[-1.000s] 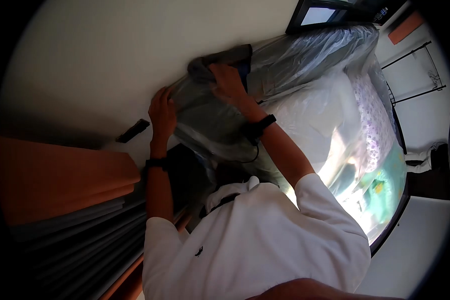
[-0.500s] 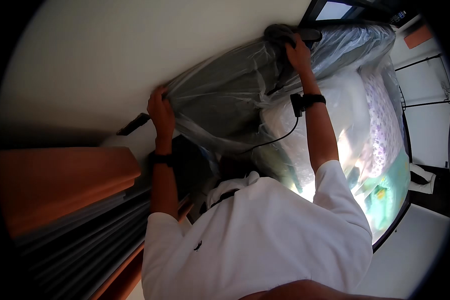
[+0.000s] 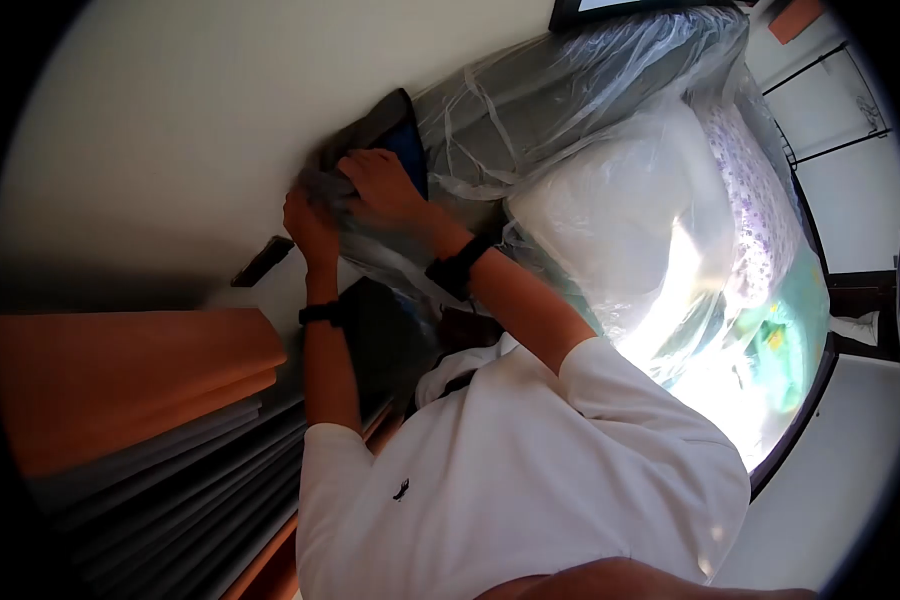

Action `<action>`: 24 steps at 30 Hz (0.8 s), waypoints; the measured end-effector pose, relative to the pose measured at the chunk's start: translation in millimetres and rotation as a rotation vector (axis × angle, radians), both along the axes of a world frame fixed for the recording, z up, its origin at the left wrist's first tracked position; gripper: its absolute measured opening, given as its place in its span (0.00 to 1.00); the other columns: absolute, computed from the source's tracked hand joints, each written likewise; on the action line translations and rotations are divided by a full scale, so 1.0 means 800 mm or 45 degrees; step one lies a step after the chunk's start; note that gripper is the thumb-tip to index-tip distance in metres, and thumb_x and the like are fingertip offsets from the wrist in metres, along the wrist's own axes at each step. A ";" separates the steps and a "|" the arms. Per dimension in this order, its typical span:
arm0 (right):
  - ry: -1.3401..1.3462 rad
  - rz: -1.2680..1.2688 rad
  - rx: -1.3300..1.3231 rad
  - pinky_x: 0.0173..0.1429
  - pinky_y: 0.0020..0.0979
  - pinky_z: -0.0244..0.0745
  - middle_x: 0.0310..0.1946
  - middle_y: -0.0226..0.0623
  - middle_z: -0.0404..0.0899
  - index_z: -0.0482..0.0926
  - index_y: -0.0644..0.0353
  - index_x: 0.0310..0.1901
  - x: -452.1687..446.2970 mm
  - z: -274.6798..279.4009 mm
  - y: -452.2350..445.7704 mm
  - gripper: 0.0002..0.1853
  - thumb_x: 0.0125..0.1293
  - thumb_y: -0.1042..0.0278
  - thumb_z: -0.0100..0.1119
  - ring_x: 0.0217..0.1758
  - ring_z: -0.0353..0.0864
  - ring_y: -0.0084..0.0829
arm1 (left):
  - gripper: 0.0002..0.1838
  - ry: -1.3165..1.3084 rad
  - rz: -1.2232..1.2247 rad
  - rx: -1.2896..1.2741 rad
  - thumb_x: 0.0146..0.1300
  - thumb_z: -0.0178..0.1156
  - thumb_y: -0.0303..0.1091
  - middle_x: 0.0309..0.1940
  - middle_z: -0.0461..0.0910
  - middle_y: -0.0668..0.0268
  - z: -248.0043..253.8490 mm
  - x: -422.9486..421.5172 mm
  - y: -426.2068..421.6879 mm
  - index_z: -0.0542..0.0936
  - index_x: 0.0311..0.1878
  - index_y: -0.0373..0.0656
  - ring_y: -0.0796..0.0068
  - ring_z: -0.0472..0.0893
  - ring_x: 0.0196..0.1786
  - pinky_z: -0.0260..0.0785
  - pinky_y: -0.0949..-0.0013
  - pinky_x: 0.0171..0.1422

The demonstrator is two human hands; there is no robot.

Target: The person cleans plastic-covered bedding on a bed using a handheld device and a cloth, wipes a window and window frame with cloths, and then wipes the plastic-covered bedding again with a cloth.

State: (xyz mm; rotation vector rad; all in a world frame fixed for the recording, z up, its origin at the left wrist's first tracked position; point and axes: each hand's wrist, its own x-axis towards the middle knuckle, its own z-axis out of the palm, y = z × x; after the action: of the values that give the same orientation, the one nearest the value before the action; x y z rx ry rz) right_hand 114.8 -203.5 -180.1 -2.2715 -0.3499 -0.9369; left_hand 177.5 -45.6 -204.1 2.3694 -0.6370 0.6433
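Observation:
My right hand (image 3: 382,188) reaches across to the left, its fingers closed over a bunched dark grey cloth (image 3: 370,118) that shows a blue patch on its right side. Close beside it, against the wall, my left hand (image 3: 312,225) has curled fingers at the lower left of that bundle. What lies inside the left hand is hidden, and motion blurs the spot between the hands. A clear plastic sheet (image 3: 490,125) spreads to the right over a dark grey surface and over bedding. Beneath it lie a white pillow (image 3: 620,215) and a purple-flowered one (image 3: 750,205).
Folded orange cloth (image 3: 140,375) lies at the left above a stack of dark folded layers (image 3: 185,505). A flat black object (image 3: 262,262) is on the wall near my left hand. Green bedding (image 3: 785,345) and a black metal frame (image 3: 820,105) are at the right.
My right hand has swung from the upper right down to the left with the dark grey cloth, ending beside my left hand. The left hand stays nearly in place. The plastic has shifted.

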 end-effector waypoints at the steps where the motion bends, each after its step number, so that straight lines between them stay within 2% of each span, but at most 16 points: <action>1: -0.003 -0.022 0.005 0.60 0.51 0.69 0.46 0.42 0.79 0.74 0.60 0.51 -0.013 -0.006 0.012 0.22 0.53 0.71 0.63 0.58 0.77 0.46 | 0.18 -0.076 -0.086 -0.067 0.63 0.59 0.24 0.51 0.79 0.52 0.005 -0.004 -0.003 0.75 0.57 0.35 0.49 0.77 0.55 0.68 0.51 0.62; 3: 0.002 -0.102 0.014 0.60 0.51 0.70 0.48 0.41 0.79 0.73 0.59 0.53 -0.039 -0.006 0.019 0.23 0.53 0.73 0.62 0.60 0.77 0.46 | 0.18 -0.139 -0.230 -0.137 0.63 0.60 0.26 0.50 0.79 0.53 0.016 -0.013 -0.005 0.76 0.57 0.35 0.50 0.78 0.55 0.68 0.51 0.62; 5: 0.357 -0.050 0.143 0.57 0.50 0.72 0.48 0.43 0.81 0.73 0.57 0.55 -0.078 0.000 0.002 0.24 0.53 0.76 0.59 0.59 0.78 0.49 | 0.17 -0.021 -0.097 -0.053 0.65 0.58 0.26 0.51 0.79 0.53 0.023 -0.017 -0.006 0.76 0.57 0.36 0.50 0.78 0.56 0.69 0.52 0.62; 6: 0.364 -0.106 0.146 0.57 0.50 0.72 0.48 0.43 0.81 0.73 0.57 0.55 -0.096 0.003 -0.013 0.24 0.53 0.76 0.59 0.59 0.78 0.49 | 0.17 -0.010 -0.152 -0.058 0.65 0.58 0.26 0.51 0.79 0.53 0.020 -0.015 -0.006 0.76 0.57 0.36 0.50 0.78 0.56 0.69 0.52 0.62; 8: 0.395 -0.239 0.306 0.50 0.47 0.77 0.47 0.49 0.82 0.72 0.57 0.57 -0.139 0.013 -0.052 0.25 0.53 0.77 0.56 0.52 0.81 0.52 | 0.15 0.105 0.010 -0.055 0.68 0.54 0.24 0.53 0.79 0.52 0.016 -0.011 -0.008 0.77 0.57 0.38 0.51 0.78 0.57 0.69 0.52 0.63; 10: 0.678 -0.502 0.534 0.52 0.48 0.76 0.44 0.51 0.83 0.73 0.55 0.57 -0.201 0.046 -0.088 0.23 0.57 0.76 0.53 0.50 0.82 0.55 | 0.15 0.175 -0.009 -0.111 0.69 0.52 0.24 0.54 0.79 0.53 0.013 -0.005 -0.008 0.77 0.57 0.39 0.51 0.77 0.58 0.69 0.52 0.63; 12: 0.494 -0.727 0.586 0.52 0.44 0.76 0.43 0.52 0.83 0.72 0.54 0.57 -0.259 0.018 -0.136 0.20 0.61 0.73 0.54 0.49 0.83 0.54 | 0.15 0.253 -0.003 -0.161 0.70 0.50 0.24 0.56 0.79 0.53 0.014 -0.005 -0.007 0.77 0.57 0.40 0.51 0.77 0.58 0.69 0.52 0.64; 15: 0.333 -1.003 0.694 0.48 0.43 0.78 0.41 0.50 0.84 0.72 0.55 0.58 -0.353 0.016 -0.185 0.20 0.63 0.73 0.57 0.47 0.85 0.54 | 0.15 0.284 0.014 -0.072 0.71 0.48 0.25 0.57 0.79 0.54 0.033 -0.018 -0.007 0.77 0.57 0.41 0.53 0.77 0.59 0.70 0.53 0.64; 17: 0.147 -1.160 0.640 0.50 0.40 0.78 0.42 0.49 0.85 0.73 0.57 0.56 -0.392 -0.003 -0.211 0.19 0.63 0.74 0.58 0.48 0.85 0.52 | 0.16 -0.080 0.042 -0.189 0.71 0.48 0.25 0.57 0.79 0.55 0.055 -0.036 -0.020 0.78 0.58 0.42 0.55 0.77 0.61 0.71 0.55 0.63; 18: 0.096 -1.219 0.641 0.52 0.40 0.78 0.43 0.49 0.85 0.74 0.57 0.56 -0.406 -0.011 -0.216 0.19 0.63 0.75 0.58 0.49 0.85 0.51 | 0.16 -0.075 0.031 -0.185 0.71 0.48 0.25 0.57 0.79 0.55 0.066 -0.055 -0.034 0.78 0.58 0.42 0.55 0.77 0.61 0.71 0.55 0.63; 19: 0.129 -1.205 0.664 0.57 0.40 0.76 0.47 0.50 0.83 0.74 0.57 0.58 -0.413 -0.023 -0.221 0.21 0.62 0.71 0.60 0.53 0.83 0.51 | 0.16 0.059 -0.109 -0.143 0.70 0.48 0.24 0.56 0.79 0.56 0.077 -0.086 -0.054 0.78 0.58 0.42 0.56 0.77 0.61 0.71 0.56 0.64; 20: 0.133 -1.213 0.676 0.57 0.40 0.76 0.47 0.50 0.83 0.74 0.57 0.58 -0.414 -0.037 -0.221 0.21 0.62 0.71 0.60 0.53 0.83 0.51 | 0.17 0.190 -0.248 -0.097 0.70 0.49 0.24 0.56 0.79 0.56 0.083 -0.115 -0.076 0.78 0.59 0.42 0.57 0.77 0.62 0.72 0.57 0.64; 21: 0.362 -1.268 0.516 0.59 0.44 0.73 0.50 0.48 0.81 0.74 0.55 0.59 -0.407 -0.050 -0.218 0.23 0.61 0.67 0.61 0.56 0.79 0.50 | 0.17 0.264 -0.551 -0.307 0.69 0.51 0.23 0.56 0.79 0.56 0.053 -0.132 -0.111 0.77 0.59 0.42 0.58 0.77 0.62 0.70 0.57 0.66; 22: 0.586 -1.313 0.354 0.61 0.49 0.71 0.53 0.47 0.78 0.75 0.52 0.60 -0.399 -0.064 -0.212 0.25 0.60 0.62 0.62 0.59 0.76 0.50 | 0.17 0.321 -0.841 -0.312 0.68 0.51 0.24 0.56 0.79 0.54 0.038 -0.155 -0.143 0.77 0.59 0.40 0.54 0.77 0.62 0.68 0.56 0.68; 23: 0.764 -1.324 0.310 0.61 0.56 0.67 0.54 0.42 0.74 0.76 0.45 0.62 -0.388 -0.080 -0.200 0.28 0.59 0.52 0.64 0.62 0.71 0.47 | 0.20 0.473 -1.033 -0.193 0.67 0.51 0.22 0.60 0.75 0.52 0.025 -0.181 -0.174 0.74 0.61 0.38 0.50 0.72 0.67 0.65 0.53 0.71; 24: 0.759 -1.340 0.331 0.61 0.56 0.67 0.54 0.42 0.74 0.76 0.45 0.62 -0.379 -0.083 -0.189 0.28 0.59 0.52 0.64 0.62 0.71 0.47 | 0.23 0.510 -1.145 -0.095 0.65 0.52 0.22 0.65 0.71 0.50 0.009 -0.204 -0.201 0.71 0.65 0.38 0.48 0.68 0.70 0.62 0.52 0.74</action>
State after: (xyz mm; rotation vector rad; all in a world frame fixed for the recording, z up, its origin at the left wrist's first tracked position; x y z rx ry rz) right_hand -188.0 -354.3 -246.6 -2.2873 1.2443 -0.6193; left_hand 14.1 -206.4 -197.2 1.7786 -1.3132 -0.1941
